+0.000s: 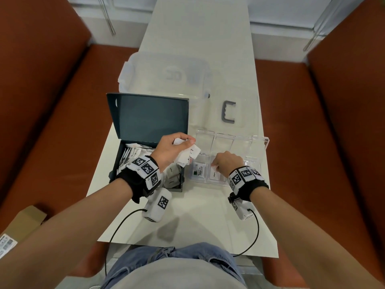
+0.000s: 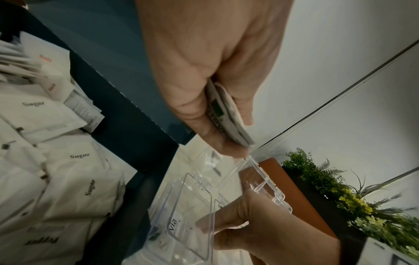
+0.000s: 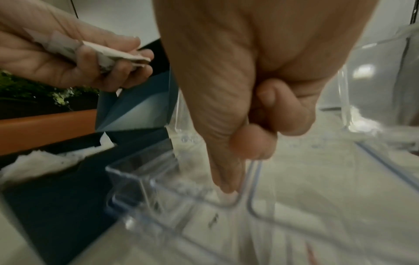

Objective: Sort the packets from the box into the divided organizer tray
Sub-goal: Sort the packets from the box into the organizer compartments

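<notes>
1. The left hand point(image 1: 170, 149) hovers over the right rim of the dark box point(image 1: 125, 163), its fingers curled around a bunch of white packets point(image 1: 187, 153).
2. The right hand point(image 1: 227, 165) reaches into the clear organizer tray point(image 1: 260, 155), thumb and fingers curled together at a white packet point(image 1: 214, 175) in the second near compartment; the blurred wrist view probably shows a pinch.
3. A Stevia packet point(image 1: 200, 171) lies flat in the leftmost near compartment.
4. Box and tray stand just beside each other; the tray's right edge is near the table edge point(image 1: 268, 205).
5. More packets point(image 2: 68, 161) fill the box.
</notes>
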